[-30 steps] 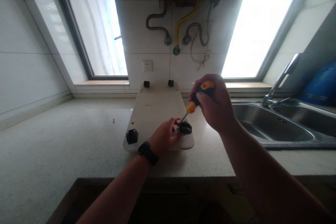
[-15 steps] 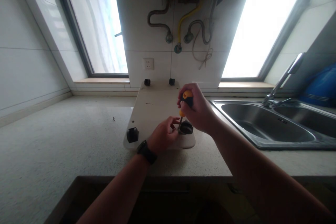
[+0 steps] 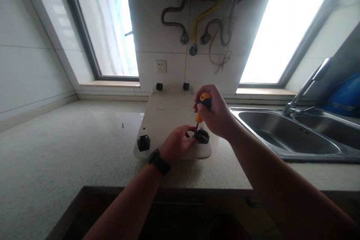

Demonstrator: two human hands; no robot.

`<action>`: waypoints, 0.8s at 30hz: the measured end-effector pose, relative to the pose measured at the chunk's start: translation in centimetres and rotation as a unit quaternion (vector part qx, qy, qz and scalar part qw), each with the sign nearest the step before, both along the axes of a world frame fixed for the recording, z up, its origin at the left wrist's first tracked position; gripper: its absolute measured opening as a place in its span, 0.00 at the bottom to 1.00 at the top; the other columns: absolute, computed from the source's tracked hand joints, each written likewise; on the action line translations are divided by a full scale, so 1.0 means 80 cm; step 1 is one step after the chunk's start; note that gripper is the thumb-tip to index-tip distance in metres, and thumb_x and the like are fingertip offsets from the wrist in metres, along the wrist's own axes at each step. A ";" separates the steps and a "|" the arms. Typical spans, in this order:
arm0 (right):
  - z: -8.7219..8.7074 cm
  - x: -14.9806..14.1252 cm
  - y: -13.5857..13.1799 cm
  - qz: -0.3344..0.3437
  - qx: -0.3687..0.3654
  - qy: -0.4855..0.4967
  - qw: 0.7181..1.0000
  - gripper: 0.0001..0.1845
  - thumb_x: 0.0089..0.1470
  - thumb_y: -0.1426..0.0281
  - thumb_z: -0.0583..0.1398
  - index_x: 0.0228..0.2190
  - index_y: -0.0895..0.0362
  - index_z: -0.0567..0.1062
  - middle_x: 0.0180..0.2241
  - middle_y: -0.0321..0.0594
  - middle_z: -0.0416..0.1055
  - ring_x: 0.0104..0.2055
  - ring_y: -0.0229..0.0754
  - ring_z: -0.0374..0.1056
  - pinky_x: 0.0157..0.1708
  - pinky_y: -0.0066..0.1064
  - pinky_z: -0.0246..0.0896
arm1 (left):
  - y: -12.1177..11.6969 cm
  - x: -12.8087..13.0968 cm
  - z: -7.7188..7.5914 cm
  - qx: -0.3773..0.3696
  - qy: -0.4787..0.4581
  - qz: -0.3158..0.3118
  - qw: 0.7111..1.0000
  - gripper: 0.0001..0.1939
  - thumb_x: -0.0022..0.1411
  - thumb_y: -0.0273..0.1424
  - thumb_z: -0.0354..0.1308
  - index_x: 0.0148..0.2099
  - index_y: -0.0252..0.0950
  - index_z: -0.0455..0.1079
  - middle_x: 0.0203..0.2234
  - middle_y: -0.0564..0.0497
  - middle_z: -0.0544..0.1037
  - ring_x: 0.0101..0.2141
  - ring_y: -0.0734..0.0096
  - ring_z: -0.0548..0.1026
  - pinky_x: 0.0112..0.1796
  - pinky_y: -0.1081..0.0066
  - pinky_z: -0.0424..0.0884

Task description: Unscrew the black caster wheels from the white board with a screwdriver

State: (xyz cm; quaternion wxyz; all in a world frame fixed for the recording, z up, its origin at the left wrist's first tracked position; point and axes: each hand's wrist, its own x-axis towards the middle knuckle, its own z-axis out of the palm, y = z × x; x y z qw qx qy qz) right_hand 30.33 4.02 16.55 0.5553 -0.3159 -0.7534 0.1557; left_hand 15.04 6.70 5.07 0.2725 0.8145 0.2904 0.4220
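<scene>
My right hand (image 3: 213, 110) is wrapped round the yellow and black handle of a screwdriver (image 3: 203, 101). Its shaft points down beside a round black caster (image 3: 202, 136) at the near right corner of a pale flat board (image 3: 165, 120). My left hand (image 3: 180, 142) rests on the board with thumb and fingers pinched close around the screwdriver's tip. What sits between those fingers is too small to make out. Another black caster (image 3: 143, 143) is at the near left corner, and two smaller black ones, a left one (image 3: 159, 86) and a right one (image 3: 186, 86), stand at the far end.
The board lies on a speckled stone counter (image 3: 92, 146). Small dark bits (image 3: 122, 125), perhaps screws, lie left of it. A steel double sink (image 3: 284, 150) with a faucet (image 3: 306, 86) is on the right. Behind are a wall socket (image 3: 161, 66) and pipes (image 3: 194, 30).
The view has shifted slightly. Both hands stay at the near right caster, with the screwdriver still held upright, leaning a little.
</scene>
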 end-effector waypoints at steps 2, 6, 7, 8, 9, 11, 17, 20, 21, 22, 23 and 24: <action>0.001 -0.001 0.000 -0.005 -0.001 -0.008 1.000 0.16 0.52 0.78 0.55 0.43 0.52 0.62 0.36 0.34 0.65 0.31 0.35 0.64 0.29 0.32 0.62 | 0.000 0.000 0.001 0.012 0.013 0.004 1.000 0.18 0.63 0.31 0.65 0.55 0.38 0.72 0.45 0.46 0.80 0.37 0.66 0.76 0.39 0.66 0.71; 0.001 -0.005 0.001 -0.013 0.006 -0.023 1.000 0.17 0.51 0.78 0.56 0.43 0.52 0.62 0.36 0.34 0.65 0.32 0.35 0.63 0.31 0.33 0.62 | -0.003 0.003 0.001 0.037 0.036 0.027 0.998 0.16 0.63 0.33 0.66 0.52 0.38 0.71 0.42 0.47 0.79 0.36 0.66 0.75 0.38 0.66 0.70; 0.001 -0.006 0.001 -0.015 0.008 -0.024 1.000 0.17 0.51 0.78 0.56 0.43 0.52 0.62 0.36 0.34 0.65 0.32 0.35 0.63 0.31 0.33 0.62 | -0.004 0.004 0.002 0.041 0.042 0.033 0.998 0.16 0.62 0.33 0.66 0.51 0.38 0.71 0.42 0.47 0.79 0.35 0.66 0.75 0.38 0.66 0.70; 0.000 -0.007 0.001 -0.017 0.009 -0.025 1.000 0.17 0.51 0.78 0.56 0.43 0.52 0.62 0.36 0.34 0.65 0.32 0.35 0.63 0.31 0.33 0.62 | -0.005 0.005 0.002 0.045 0.048 0.038 0.997 0.15 0.62 0.34 0.66 0.50 0.38 0.70 0.42 0.47 0.79 0.35 0.65 0.75 0.37 0.66 0.70; 0.000 -0.007 0.001 -0.019 0.009 -0.027 0.999 0.17 0.51 0.78 0.56 0.43 0.52 0.62 0.36 0.35 0.65 0.32 0.35 0.63 0.31 0.33 0.62 | -0.006 0.006 0.002 0.051 0.052 0.044 0.996 0.15 0.62 0.35 0.66 0.49 0.38 0.70 0.42 0.47 0.79 0.35 0.65 0.75 0.37 0.66 0.69; 0.000 -0.009 0.001 -0.023 0.009 -0.031 0.999 0.17 0.51 0.78 0.56 0.43 0.52 0.63 0.36 0.35 0.65 0.32 0.35 0.63 0.32 0.33 0.62 | -0.008 0.008 0.002 0.064 0.062 0.055 0.995 0.15 0.62 0.35 0.67 0.48 0.38 0.69 0.41 0.47 0.79 0.36 0.64 0.75 0.37 0.66 0.69; 0.004 -0.013 -0.004 -0.051 0.012 -0.051 0.997 0.17 0.51 0.78 0.56 0.42 0.52 0.63 0.36 0.36 0.66 0.33 0.36 0.63 0.33 0.34 0.62 | -0.008 0.010 0.001 0.092 0.080 0.072 0.990 0.14 0.64 0.38 0.65 0.46 0.38 0.67 0.40 0.47 0.79 0.37 0.63 0.75 0.38 0.64 0.69; 0.006 -0.016 -0.004 -0.057 0.013 -0.062 0.996 0.17 0.50 0.78 0.56 0.42 0.53 0.63 0.36 0.36 0.66 0.32 0.36 0.63 0.32 0.34 0.62 | -0.007 0.010 0.000 0.093 0.085 0.072 0.989 0.15 0.64 0.39 0.65 0.46 0.38 0.67 0.40 0.47 0.78 0.38 0.61 0.75 0.39 0.63 0.69; 0.007 -0.016 -0.004 -0.052 0.012 -0.068 0.996 0.17 0.50 0.78 0.56 0.42 0.53 0.62 0.36 0.36 0.66 0.32 0.36 0.63 0.32 0.34 0.62 | -0.007 0.010 0.000 0.093 0.085 0.071 0.989 0.15 0.64 0.40 0.64 0.47 0.38 0.67 0.40 0.47 0.78 0.39 0.61 0.75 0.39 0.63 0.69; 0.007 -0.016 -0.003 -0.043 0.013 -0.074 0.996 0.18 0.50 0.78 0.56 0.42 0.53 0.62 0.36 0.36 0.66 0.33 0.36 0.63 0.33 0.34 0.63 | -0.007 0.009 0.000 0.093 0.084 0.071 0.990 0.15 0.64 0.40 0.64 0.47 0.38 0.67 0.40 0.47 0.78 0.39 0.61 0.75 0.39 0.63 0.69; 0.008 -0.016 -0.003 -0.031 0.012 -0.083 0.996 0.18 0.49 0.79 0.56 0.42 0.52 0.62 0.36 0.36 0.66 0.33 0.36 0.63 0.33 0.33 0.63 | -0.007 0.009 0.000 0.092 0.084 0.071 0.990 0.15 0.64 0.40 0.64 0.47 0.38 0.67 0.40 0.47 0.78 0.39 0.61 0.75 0.39 0.63 0.69; 0.009 -0.016 -0.002 -0.018 0.011 -0.093 0.995 0.19 0.49 0.80 0.56 0.42 0.52 0.63 0.36 0.36 0.66 0.33 0.36 0.63 0.33 0.33 0.63 | -0.007 0.009 0.000 0.092 0.083 0.070 0.990 0.16 0.64 0.39 0.64 0.48 0.38 0.67 0.40 0.46 0.78 0.39 0.60 0.75 0.39 0.63 0.70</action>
